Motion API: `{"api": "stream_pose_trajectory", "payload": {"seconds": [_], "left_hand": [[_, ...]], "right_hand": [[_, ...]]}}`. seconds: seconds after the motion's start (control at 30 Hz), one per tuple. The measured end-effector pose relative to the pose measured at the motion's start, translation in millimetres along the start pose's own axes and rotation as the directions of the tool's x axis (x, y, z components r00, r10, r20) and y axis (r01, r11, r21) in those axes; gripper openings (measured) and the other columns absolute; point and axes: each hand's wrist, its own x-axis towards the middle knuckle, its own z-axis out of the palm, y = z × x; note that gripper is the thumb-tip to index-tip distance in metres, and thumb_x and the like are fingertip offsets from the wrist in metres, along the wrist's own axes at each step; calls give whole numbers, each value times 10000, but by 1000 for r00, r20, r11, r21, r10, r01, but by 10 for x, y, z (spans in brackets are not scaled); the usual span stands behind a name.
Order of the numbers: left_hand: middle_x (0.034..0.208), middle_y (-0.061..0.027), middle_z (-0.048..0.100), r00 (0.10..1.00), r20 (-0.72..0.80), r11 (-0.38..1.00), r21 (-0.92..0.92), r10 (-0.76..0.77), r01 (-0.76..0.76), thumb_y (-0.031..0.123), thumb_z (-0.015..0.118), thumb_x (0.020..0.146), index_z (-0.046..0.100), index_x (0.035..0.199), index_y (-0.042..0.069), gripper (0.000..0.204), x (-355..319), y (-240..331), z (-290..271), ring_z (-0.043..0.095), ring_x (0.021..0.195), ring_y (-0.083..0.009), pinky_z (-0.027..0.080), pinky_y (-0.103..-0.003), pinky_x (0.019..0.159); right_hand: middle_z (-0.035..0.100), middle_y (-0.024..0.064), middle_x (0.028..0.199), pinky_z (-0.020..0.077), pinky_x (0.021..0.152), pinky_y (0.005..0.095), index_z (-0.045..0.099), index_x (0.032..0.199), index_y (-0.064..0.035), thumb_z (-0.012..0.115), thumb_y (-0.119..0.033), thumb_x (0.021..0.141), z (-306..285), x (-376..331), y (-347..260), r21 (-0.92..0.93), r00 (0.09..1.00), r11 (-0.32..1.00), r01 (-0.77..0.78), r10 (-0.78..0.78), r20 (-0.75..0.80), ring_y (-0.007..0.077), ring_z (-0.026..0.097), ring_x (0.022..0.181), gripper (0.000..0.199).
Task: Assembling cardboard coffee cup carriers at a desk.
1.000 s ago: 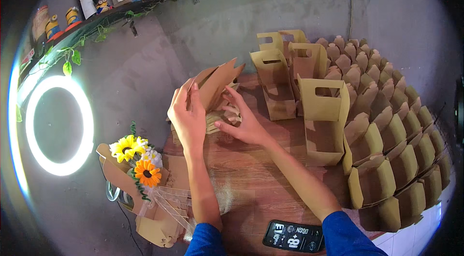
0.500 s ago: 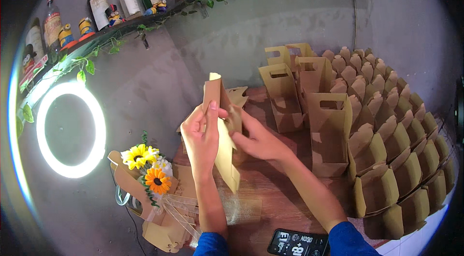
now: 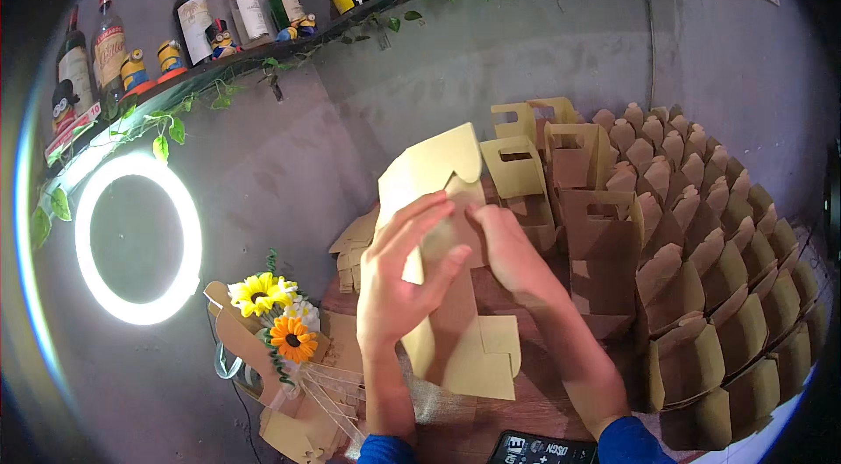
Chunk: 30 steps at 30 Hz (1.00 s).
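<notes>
Both hands hold up a flat brown cardboard box blank point(image 3: 455, 324) in front of me, above the wooden table point(image 3: 543, 394). My left hand point(image 3: 399, 276) grips its left side with the fingers spread over the upper panel. My right hand point(image 3: 508, 249) presses on the fold near the middle. The blank's rounded top flap point(image 3: 438, 157) stands up and its lower flaps hang toward me.
Several folded carrier boxes point(image 3: 604, 236) stand behind the blank, and rows of folded boxes point(image 3: 727, 306) fill the right side. A stack of flat blanks point(image 3: 355, 245) lies at the left, a sunflower bouquet point(image 3: 276, 315) beside a lit ring light point(image 3: 136, 240). A black device point(image 3: 543, 448) lies near me.
The blank was lifted off the stack on the table and raised toward me. Both hands came up with it and now press its panels closer to the camera.
</notes>
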Motion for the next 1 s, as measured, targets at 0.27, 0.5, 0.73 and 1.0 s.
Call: {"api": "stream_pose_trajectory", "payload": {"seconds": [0.27, 0.5, 0.73, 1.0], "left_hand": [[1004, -69, 668, 986, -75, 965, 226, 151, -130, 310, 827, 759, 713, 1035, 66, 386, -42, 60, 77, 612, 920, -253, 422, -394, 903], [978, -26, 640, 981, -87, 950, 276, 175, -145, 333, 826, 759, 699, 970, 92, 344, -32, 20, 149, 579, 895, -216, 393, -374, 876], [1088, -137, 546, 970, -153, 938, 319, 190, -134, 428, 774, 810, 649, 986, 46, 438, -65, 15, 200, 536, 980, -294, 440, -416, 881], [1227, -176, 511, 952, -213, 972, 133, 218, -193, 425, 808, 772, 660, 1073, 51, 502, -67, -97, 196, 542, 1109, -352, 482, -466, 904]], "right_hand": [[604, 88, 1117, 442, 901, 318, 577, 1172, 17, 405, -369, 997, -82, -70, -227, 447, 936, 824, -347, 331, 117, 168, 559, 999, 457], [604, 47, 1109, 448, 897, 333, 582, 1211, -61, 434, -397, 978, -166, -36, -200, 521, 892, 732, -440, 425, 156, 166, 568, 1008, 435], [620, 22, 1134, 470, 892, 354, 584, 1236, -126, 475, -431, 949, -192, -124, -366, 583, 902, 699, -414, 403, 158, 163, 579, 1047, 433], [623, 58, 1181, 497, 898, 324, 555, 1248, -81, 483, -392, 971, -286, -90, -201, 681, 929, 632, -370, 266, 258, 167, 616, 1027, 422]]}}
